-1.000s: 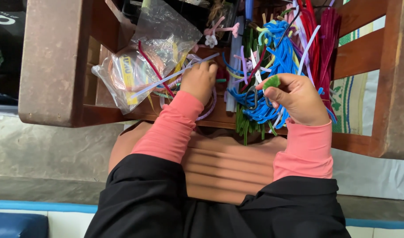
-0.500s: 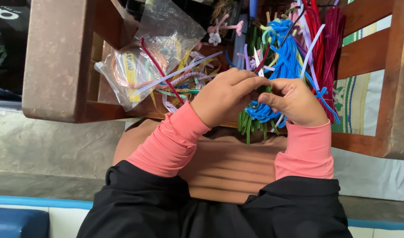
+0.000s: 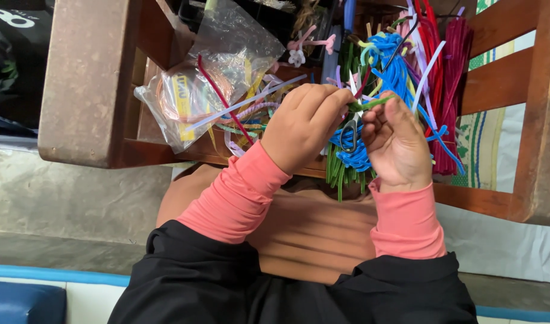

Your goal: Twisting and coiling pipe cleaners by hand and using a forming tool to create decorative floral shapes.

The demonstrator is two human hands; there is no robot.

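One wooden chair as work surface, above grey floor; clear plastic bag at left, blue and red pipe cleaners heaped right; left hand and right hand both pinched on a green pipe cleaner between them, over the heap.

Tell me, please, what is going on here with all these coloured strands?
A person in pink sleeves works over a wooden chair frame piled with craft strands. The left hand and right hand meet on a green strand, each pinching it between fingertips. Beneath them lie blue strands, with dark red ones at the right. A clear plastic bag of more supplies sits to the left.
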